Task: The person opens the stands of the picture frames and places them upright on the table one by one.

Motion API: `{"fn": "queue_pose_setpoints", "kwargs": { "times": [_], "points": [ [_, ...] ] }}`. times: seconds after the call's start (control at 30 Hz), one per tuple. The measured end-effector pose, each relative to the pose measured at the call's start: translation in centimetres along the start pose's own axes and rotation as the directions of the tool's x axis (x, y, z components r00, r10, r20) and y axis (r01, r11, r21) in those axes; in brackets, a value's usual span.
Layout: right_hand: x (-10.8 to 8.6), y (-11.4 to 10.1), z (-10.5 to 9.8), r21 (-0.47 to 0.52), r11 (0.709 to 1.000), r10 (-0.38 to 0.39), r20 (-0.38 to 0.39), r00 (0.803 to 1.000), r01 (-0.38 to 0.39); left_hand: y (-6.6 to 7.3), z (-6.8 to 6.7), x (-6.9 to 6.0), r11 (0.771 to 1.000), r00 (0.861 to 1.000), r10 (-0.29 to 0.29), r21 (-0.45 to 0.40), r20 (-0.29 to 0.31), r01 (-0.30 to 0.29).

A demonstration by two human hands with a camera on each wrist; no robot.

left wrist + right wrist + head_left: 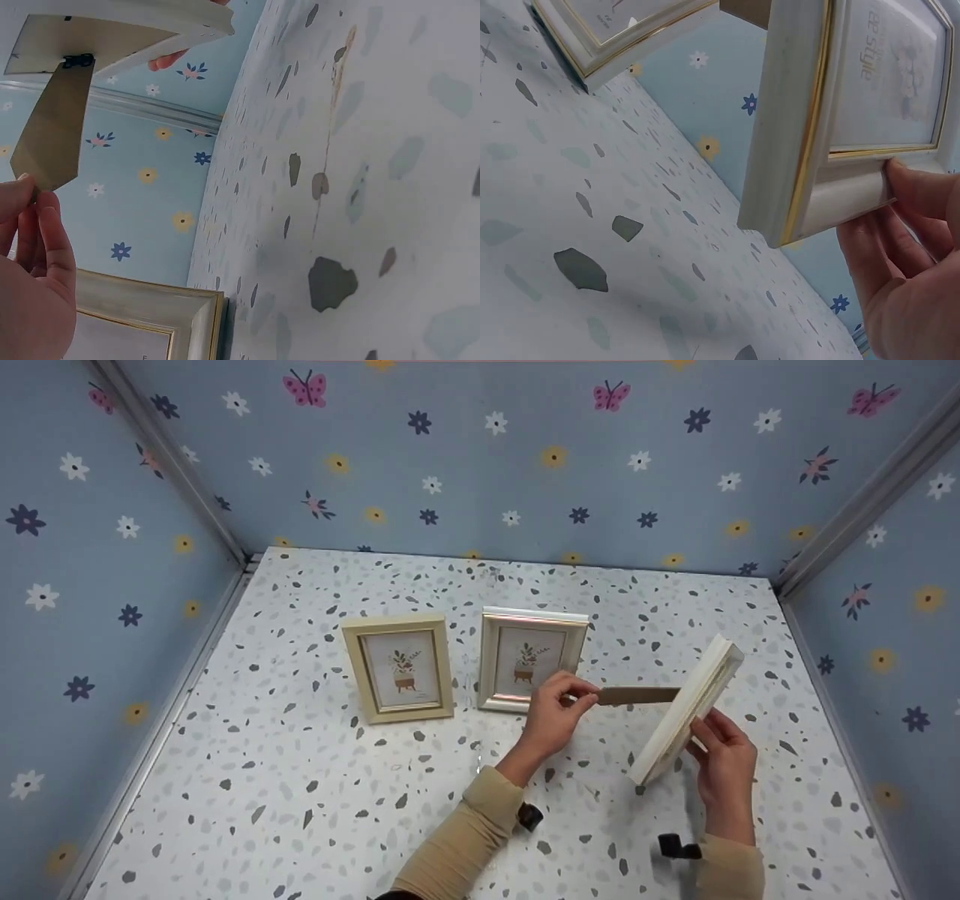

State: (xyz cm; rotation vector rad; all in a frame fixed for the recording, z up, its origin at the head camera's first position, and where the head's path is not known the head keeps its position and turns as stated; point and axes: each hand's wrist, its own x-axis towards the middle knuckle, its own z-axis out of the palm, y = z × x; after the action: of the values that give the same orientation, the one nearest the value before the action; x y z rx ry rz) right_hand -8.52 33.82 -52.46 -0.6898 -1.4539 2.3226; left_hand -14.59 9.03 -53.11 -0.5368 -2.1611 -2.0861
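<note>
A white picture frame point(686, 709) with a gold inner line is held tilted above the table by my right hand point(726, 761). In the right wrist view, thumb and fingers pinch the edge of this picture frame point(784, 127), and a print with faint lettering shows behind its pane. The brown easel-back stand point(637, 695) sticks out from its back. My left hand point(553, 709) pinches the tip of that stand between thumb and fingers. In the left wrist view the stand point(56, 127) joins the brown backing at a small black hinge.
Two more picture frames stand on the speckled table point(300, 810): a cream one point(356, 675) at left and a silvery-white one point(487, 660) just behind my left hand. Both show a potted-plant print. Blue flowered panels point(480, 457) enclose the table at the back and sides.
</note>
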Motion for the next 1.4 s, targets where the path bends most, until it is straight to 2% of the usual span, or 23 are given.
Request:
{"fn": "queue_pose_setpoints", "kwargs": {
  "times": [0.2,0.43,0.73,1.13,1.4],
  "points": [
    [-0.7,0.4,-0.7,-0.017,0.999,0.029,0.108,0.994,-0.028,-0.2,-0.2,0.2,1.0,0.998,-0.018,0.019,-0.058,0.019],
    [-1.2,1.0,-1.4,-0.079,0.997,0.02,0.168,0.986,-0.006,-0.2,-0.2,0.1,1.0,0.997,0.02,0.006,-0.076,-0.019],
    [-1.4,0.9,-1.8,-0.035,0.999,0.025,0.137,0.99,-0.02,-0.2,-0.1,0.0,1.0,0.996,0.009,0.006,-0.084,-0.008],
    [-1.4,0.2,-2.0,0.025,1.0,0.019,-0.007,1.0,-0.019,-0.1,-0.2,0.0,1.0,0.996,-0.006,0.002,-0.087,0.006],
    [-1.4,0.1,-2.0,0.042,0.998,-0.035,-0.056,0.998,0.037,0.0,-0.2,0.0,0.999,0.996,-0.039,-0.015,-0.078,0.038]
  ]
}}
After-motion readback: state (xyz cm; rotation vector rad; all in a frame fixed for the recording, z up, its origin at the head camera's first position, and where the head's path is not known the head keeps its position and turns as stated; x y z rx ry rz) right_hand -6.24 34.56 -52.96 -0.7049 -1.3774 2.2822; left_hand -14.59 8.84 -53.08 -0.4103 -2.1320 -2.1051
